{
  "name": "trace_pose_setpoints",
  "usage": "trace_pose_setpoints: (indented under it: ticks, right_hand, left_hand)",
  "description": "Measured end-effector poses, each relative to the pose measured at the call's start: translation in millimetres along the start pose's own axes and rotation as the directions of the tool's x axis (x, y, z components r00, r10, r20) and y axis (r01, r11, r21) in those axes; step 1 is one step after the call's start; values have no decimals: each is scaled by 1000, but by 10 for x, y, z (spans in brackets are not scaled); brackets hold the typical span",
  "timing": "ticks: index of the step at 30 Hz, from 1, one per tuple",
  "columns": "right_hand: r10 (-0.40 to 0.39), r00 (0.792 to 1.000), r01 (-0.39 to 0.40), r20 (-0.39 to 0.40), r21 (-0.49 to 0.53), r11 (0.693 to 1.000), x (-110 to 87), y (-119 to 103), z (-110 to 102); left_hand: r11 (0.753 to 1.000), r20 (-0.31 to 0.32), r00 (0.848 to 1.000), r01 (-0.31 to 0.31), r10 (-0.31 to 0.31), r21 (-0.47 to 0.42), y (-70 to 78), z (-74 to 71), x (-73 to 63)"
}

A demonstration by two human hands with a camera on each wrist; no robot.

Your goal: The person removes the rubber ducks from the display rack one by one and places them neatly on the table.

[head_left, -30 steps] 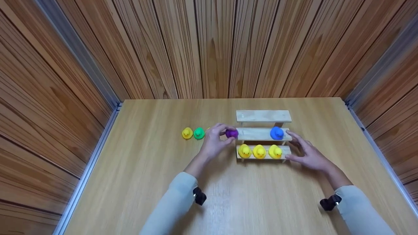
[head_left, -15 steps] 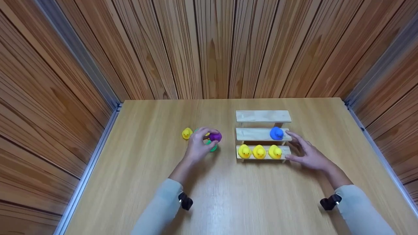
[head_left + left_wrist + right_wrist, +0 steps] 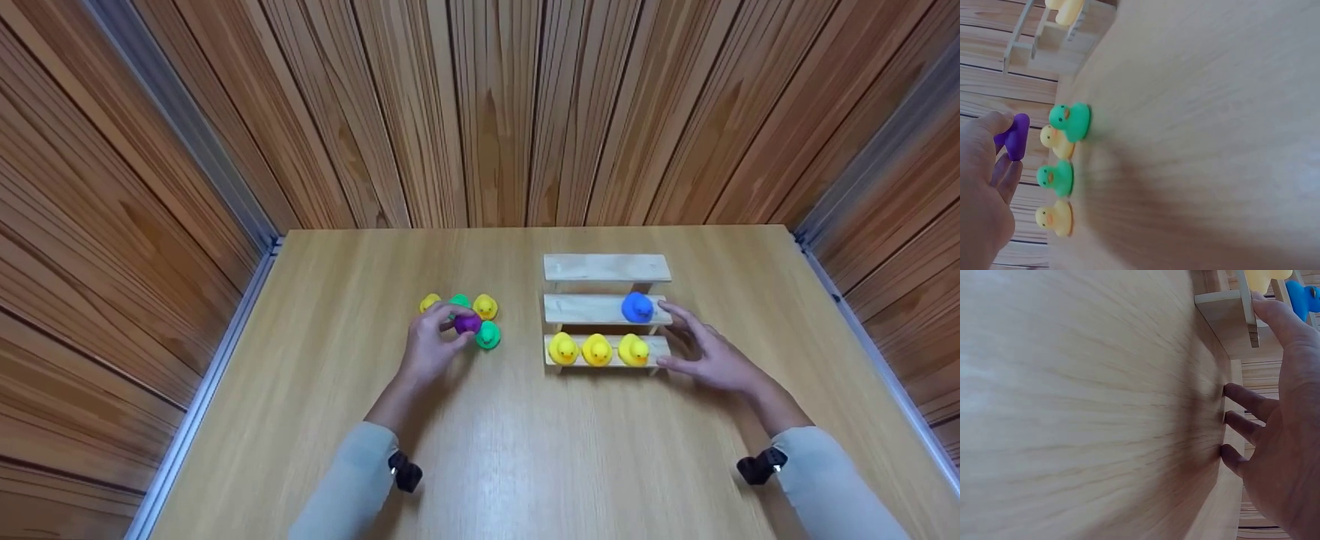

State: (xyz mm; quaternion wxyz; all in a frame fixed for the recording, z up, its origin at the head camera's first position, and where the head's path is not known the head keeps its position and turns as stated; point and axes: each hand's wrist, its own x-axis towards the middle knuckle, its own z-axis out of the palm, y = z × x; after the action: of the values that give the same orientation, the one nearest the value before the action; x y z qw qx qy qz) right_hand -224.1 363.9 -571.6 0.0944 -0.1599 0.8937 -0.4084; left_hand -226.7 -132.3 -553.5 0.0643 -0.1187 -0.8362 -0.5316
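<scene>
My left hand (image 3: 439,337) pinches a purple duck (image 3: 467,323) just above the table, among a cluster of loose ducks: a yellow duck (image 3: 429,303), a green duck (image 3: 459,301), another yellow duck (image 3: 485,306) and another green duck (image 3: 488,334). The left wrist view shows the purple duck (image 3: 1015,136) between my fingertips, above the green duck (image 3: 1071,121). My right hand (image 3: 705,349) rests open, fingers spread, against the right end of a small wooden stepped rack (image 3: 606,268). A blue duck (image 3: 637,307) sits on its middle step and three yellow ducks (image 3: 597,349) on the lowest.
The wooden table (image 3: 525,450) is closed in by wood-panelled walls on three sides, with metal rails along the left and right edges. The rack's top step holds nothing. Bare tabletop lies between my arms and toward the front edge.
My left hand has carried the purple duck leftward, from beside the rack's middle step to the cluster of loose ducks. The right hand has stayed at the rack's right end.
</scene>
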Motion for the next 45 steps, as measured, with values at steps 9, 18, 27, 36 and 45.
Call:
trace_pose_setpoints:
  ticks: [9, 18, 27, 36, 45]
  right_hand:
    - [2, 1000, -2, -4, -11, 1000, 8, 6, -7]
    - [19, 1000, -19, 2, -13, 1000, -2, 1, 0]
    - [14, 1000, -14, 4, -7, 1000, -7, 6, -10]
    - [3, 1000, -3, -4, -7, 1000, -9, 12, 4]
    - [-10, 1000, 10, 6, 14, 1000, -4, 19, -2]
  left_hand:
    - [999, -13, 999, 46, -46, 21, -173, 23, -52]
    - [993, -13, 995, 97, -96, 74, -306, 56, -89]
    - [988, -13, 993, 118, -117, 100, -341, 60, -101]
    - [990, -30, 999, 36, -33, 134, -393, 57, -127]
    - [991, -32, 998, 60, -56, 118, -402, 75, -105]
